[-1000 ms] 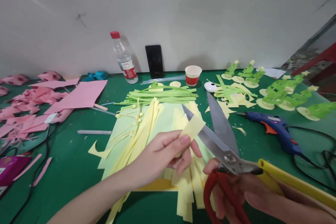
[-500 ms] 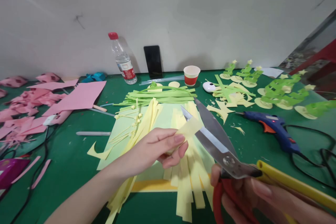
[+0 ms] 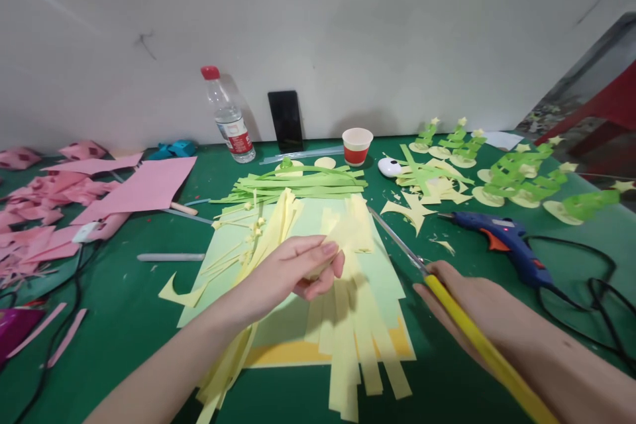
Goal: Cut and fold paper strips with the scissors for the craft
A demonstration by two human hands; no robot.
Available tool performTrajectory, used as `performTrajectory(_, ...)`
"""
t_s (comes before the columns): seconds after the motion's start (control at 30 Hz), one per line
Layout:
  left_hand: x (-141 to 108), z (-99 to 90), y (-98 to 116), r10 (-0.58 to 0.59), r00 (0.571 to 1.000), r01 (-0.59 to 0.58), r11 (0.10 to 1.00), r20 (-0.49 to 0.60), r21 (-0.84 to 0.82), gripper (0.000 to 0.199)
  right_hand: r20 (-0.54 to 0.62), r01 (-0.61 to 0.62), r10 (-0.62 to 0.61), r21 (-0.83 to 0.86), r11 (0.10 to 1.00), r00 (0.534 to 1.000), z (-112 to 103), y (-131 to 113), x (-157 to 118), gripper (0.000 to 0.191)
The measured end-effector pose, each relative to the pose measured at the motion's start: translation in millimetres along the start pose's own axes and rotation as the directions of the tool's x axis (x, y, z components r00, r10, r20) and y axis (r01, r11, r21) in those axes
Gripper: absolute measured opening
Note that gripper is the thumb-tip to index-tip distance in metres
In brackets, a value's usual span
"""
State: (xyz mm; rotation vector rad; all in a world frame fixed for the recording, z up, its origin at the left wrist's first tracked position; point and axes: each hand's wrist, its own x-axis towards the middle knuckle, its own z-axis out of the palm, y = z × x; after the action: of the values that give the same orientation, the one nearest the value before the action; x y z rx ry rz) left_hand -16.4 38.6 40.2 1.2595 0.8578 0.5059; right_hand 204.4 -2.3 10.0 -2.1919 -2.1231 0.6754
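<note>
My left hand (image 3: pixel 311 265) pinches a small piece of pale yellow paper (image 3: pixel 342 233) between thumb and fingers, above a light green sheet (image 3: pixel 293 318). My right hand (image 3: pixel 462 298) is closed around scissors (image 3: pixel 397 238), whose blades appear nearly edge-on and point away from me, apart from the paper. A long yellow bar (image 3: pixel 477 348) runs back from the scissors over this hand. Long pale yellow strips (image 3: pixel 348 338) fan out below my left hand. Another bundle of yellow strips (image 3: pixel 278 232) lies to their left, beside thin strips with small stars (image 3: pixel 256 232).
Green strips (image 3: pixel 303 183) lie across the back of the sheet. A blue glue gun (image 3: pixel 501 232) and its cable are at the right, with green paper spirals (image 3: pixel 521 172) behind. A bottle (image 3: pixel 233 129), phone (image 3: pixel 285 120) and paper cup (image 3: pixel 357 147) stand by the wall. Pink paper (image 3: pixel 144 184) is left.
My right hand has turned the scissors edge-on and drawn them away from the yellow paper. The left hand still holds the paper; the view has shifted slightly.
</note>
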Motion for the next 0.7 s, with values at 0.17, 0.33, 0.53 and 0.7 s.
performTrajectory(0.17, 1.8, -0.6, -2.6, -0.018, 0.999, 0.019, 1.0, -0.029, 0.022, 0.033, 0.167, -0.133, 0.17, -0.211, 0.968, 0.971, -5.7, -2.5, 6.9, 0.019)
performTrajectory(0.33, 4.4, -1.7, -4.9, -0.036, 0.998, 0.036, 0.999, -0.058, -0.008, 0.031, 0.194, -0.11, 0.155, -0.226, 0.968, 0.969, -5.7, 3.8, 5.8, 0.016)
performTrajectory(0.53, 12.2, 6.7, -15.9, -0.039, 0.999, 0.037, 0.992, -0.02, -0.118, 0.03, 0.218, -0.008, 0.06, -0.233, 0.972, 0.974, -11.4, 20.5, 5.8, 0.014)
performTrajectory(0.7, 10.6, 22.9, -22.7, -0.084, 0.995, 0.089, 0.99, 0.051, -0.112, 0.032, 0.047, 0.167, -0.169, 0.05, 0.985, 0.984, -22.1, 9.9, 6.2, 0.025)
